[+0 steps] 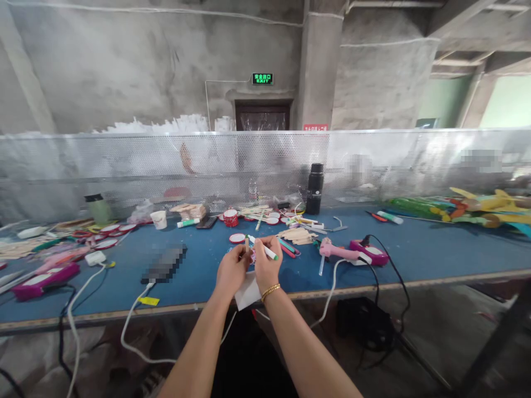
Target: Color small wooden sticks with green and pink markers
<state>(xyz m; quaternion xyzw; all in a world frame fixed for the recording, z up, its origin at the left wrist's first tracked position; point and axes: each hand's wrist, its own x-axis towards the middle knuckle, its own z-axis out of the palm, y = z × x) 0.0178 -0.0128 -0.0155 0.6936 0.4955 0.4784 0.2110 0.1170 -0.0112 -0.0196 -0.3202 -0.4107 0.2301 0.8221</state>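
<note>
My left hand (231, 269) and my right hand (266, 265) meet above the near edge of a blue table (435, 249). The left hand pinches a wooden craft stick (247, 243) held upright. The right hand grips a white marker with a green tip (263, 250) that points right. A small pink piece (253, 256) sits between the two hands, mostly hidden. A white sheet of paper (248, 291) lies under my wrists. A gold bracelet (270, 291) circles my right wrist.
A pink glue gun (337, 252) rests on its pink stand (370, 252) to the right, cords trailing off the edge. A phone (165, 264) lies left, a black bottle (314, 188) stands behind. Craft sticks (299, 235), red-rimmed discs and markers litter the middle; a perforated metal screen (124, 160) backs the table.
</note>
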